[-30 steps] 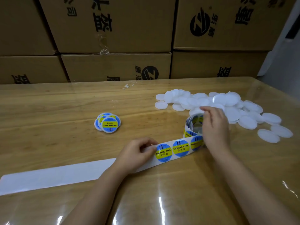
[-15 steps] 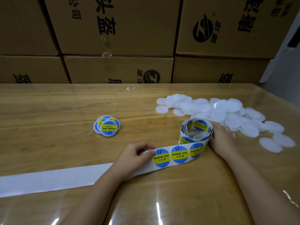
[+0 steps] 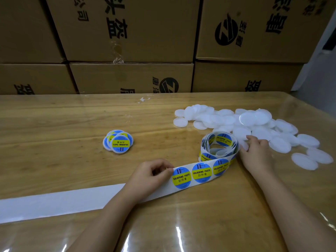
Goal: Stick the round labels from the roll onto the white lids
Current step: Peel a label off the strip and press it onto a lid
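Left hand (image 3: 151,176) has its fingers curled, thumb and forefinger pinching the label strip (image 3: 201,172) right at the edge of the last sticker on it. That's a blue and yellow round one reading "SOLDERING PASTE". Right hand (image 3: 256,154) is just on the far side of the label roll (image 3: 221,145), fingertips down on a white lid (image 3: 243,145) that sits right against the roll. Honestly can't tell if it's actually gripping that lid or just touching it.

The roll lies loosely coiled on the wooden table (image 3: 54,124), and the strip runs from it toward the left hand with three full stickers showing. Past the left hand, away from the roll, the bare backing paper (image 3: 54,202) trails off flat across the table.

On the right-hand side of the roll and behind it there's a big loose pile of white lids (image 3: 261,132). Well off on the roll's other side sits a little stack of already labelled lids (image 3: 119,143). Cardboard boxes (image 3: 127,33) are stacked behind the table.
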